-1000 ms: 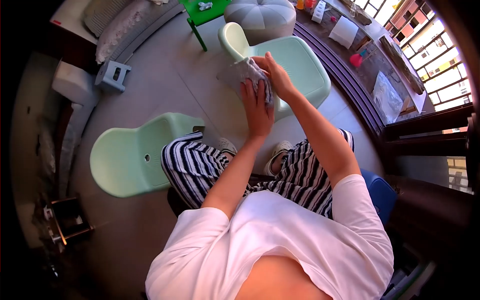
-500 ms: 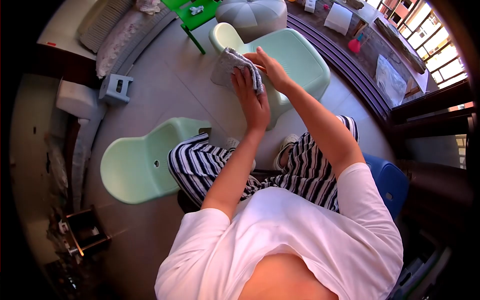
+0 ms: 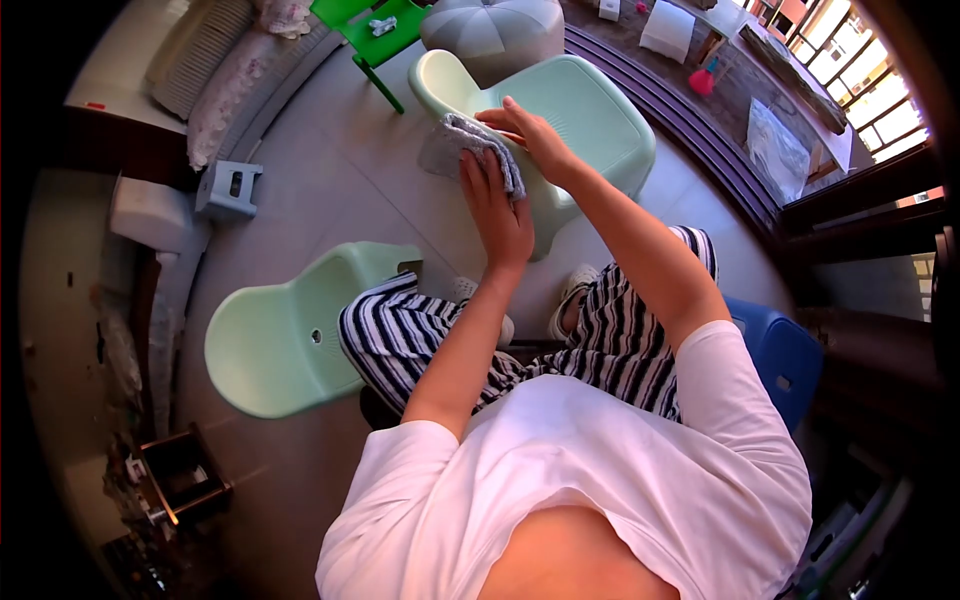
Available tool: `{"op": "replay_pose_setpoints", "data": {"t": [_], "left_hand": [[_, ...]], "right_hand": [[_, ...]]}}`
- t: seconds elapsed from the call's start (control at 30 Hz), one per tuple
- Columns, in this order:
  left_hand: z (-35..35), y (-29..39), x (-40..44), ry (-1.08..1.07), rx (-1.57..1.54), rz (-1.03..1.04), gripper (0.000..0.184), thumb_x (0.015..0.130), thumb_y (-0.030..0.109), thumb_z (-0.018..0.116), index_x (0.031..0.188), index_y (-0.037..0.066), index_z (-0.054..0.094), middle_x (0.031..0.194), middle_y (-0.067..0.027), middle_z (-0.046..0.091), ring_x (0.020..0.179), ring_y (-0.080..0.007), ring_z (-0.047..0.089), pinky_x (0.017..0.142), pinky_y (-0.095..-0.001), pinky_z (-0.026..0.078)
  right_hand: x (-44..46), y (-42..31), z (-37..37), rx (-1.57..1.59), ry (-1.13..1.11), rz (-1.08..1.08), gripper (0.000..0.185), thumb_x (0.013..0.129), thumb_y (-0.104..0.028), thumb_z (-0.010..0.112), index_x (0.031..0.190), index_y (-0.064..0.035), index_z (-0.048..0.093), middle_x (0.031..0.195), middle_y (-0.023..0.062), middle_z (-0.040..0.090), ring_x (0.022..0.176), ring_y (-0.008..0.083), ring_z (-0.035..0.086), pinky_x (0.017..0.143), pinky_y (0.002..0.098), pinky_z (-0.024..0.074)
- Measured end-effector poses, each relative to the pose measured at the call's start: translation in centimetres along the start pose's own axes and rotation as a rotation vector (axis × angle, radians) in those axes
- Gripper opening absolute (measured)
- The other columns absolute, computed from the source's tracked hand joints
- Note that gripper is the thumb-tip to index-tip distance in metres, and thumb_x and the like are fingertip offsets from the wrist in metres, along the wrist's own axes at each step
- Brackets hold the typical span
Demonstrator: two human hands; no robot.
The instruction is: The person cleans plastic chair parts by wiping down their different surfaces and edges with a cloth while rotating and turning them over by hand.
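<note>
A pale green plastic chair [image 3: 575,110] lies tipped over on the floor in front of me. My left hand [image 3: 500,222] presses a folded grey cloth [image 3: 478,140] against the chair's near side, fingers closed over it. Just to the right, my right hand [image 3: 540,143] grips the chair's edge, its thumb towards the inner face and its fingertips close to the cloth. Part of the chair's side is hidden behind the hands and cloth. By my left knee lies a second pale green plastic piece [image 3: 265,335], shaped like a seat shell with a small hole.
A green stool [image 3: 385,45] and a round grey pouf [image 3: 495,25] stand beyond the chair. At left is a small grey step stool [image 3: 230,190]. A blue plastic seat [image 3: 785,365] shows by my right side. A dark door track [image 3: 700,130] crosses the floor at right.
The view has shifted slightly. Both hands remain at the chair, with the cloth still under my left hand; the right fingers have settled a little lower on the edge.
</note>
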State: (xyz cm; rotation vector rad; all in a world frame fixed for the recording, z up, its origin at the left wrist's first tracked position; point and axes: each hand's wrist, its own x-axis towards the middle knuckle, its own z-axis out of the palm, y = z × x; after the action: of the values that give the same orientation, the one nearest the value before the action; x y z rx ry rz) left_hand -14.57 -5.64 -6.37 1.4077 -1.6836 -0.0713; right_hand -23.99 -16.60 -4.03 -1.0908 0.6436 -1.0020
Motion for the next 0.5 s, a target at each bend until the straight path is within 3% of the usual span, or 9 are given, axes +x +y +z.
{"op": "replay_pose_setpoints", "data": {"t": [0.1,0.17,0.27,0.4,0.5], "left_hand": [[1.0,-1.4,-4.3,-0.08,-0.058,0.025,0.058,0.095,0.019,0.044,0.146,0.004,0.021,0.15,-0.0269,0.013,0.138,-0.0437,0.015,0.111,-0.048,0.015],[2.3,-2.5,-7.7,-0.268,-0.022,0.001,0.063,0.09,0.018,0.046,0.146,0.005,0.021,0.149,-0.0278,0.013,0.136,-0.0489,0.015,0.11,-0.0531,0.017],[1.5,-1.2,-6.0,-0.252,-0.004,-0.029,0.06,0.094,0.018,0.047,0.146,0.005,0.022,0.15,-0.0267,0.012,0.138,-0.0461,0.014,0.111,-0.0498,0.016],[-0.5,-1.1,1.4,-0.058,0.034,0.069,0.06,0.092,0.016,0.046,0.146,0.007,0.022,0.151,-0.0264,0.01,0.137,-0.0464,0.015,0.111,-0.0512,0.016],[-0.3,-1.7,0.7,-0.054,0.07,0.122,0.058,0.09,0.014,0.047,0.145,0.008,0.027,0.151,-0.0246,0.01,0.137,-0.0465,0.015,0.111,-0.0526,0.016]], "right_hand": [[-0.3,-0.4,0.2,0.003,0.027,0.035,0.061,0.097,-0.051,0.034,0.123,-0.0004,0.056,0.127,0.0099,0.055,0.121,0.0179,0.048,0.106,0.0308,0.0312],[-0.2,-0.4,0.2,0.009,0.035,0.049,0.06,0.097,-0.051,0.035,0.123,-0.0007,0.056,0.126,0.0098,0.056,0.121,0.0179,0.048,0.106,0.03,0.0317],[-0.1,-0.2,0.1,-0.002,0.036,0.042,0.06,0.097,-0.051,0.034,0.123,-0.0007,0.056,0.126,0.0097,0.056,0.121,0.0179,0.048,0.106,0.03,0.0313],[-0.3,-0.4,0.0,0.027,0.029,0.048,0.062,0.097,-0.051,0.031,0.123,-0.0008,0.056,0.127,0.0099,0.056,0.122,0.0175,0.047,0.107,0.0318,0.0291],[-0.2,-0.4,-0.5,0.113,0.022,0.079,0.062,0.097,-0.051,0.029,0.128,-0.0016,0.051,0.129,0.0118,0.054,0.123,0.0197,0.046,0.108,0.0329,0.0286]]}}
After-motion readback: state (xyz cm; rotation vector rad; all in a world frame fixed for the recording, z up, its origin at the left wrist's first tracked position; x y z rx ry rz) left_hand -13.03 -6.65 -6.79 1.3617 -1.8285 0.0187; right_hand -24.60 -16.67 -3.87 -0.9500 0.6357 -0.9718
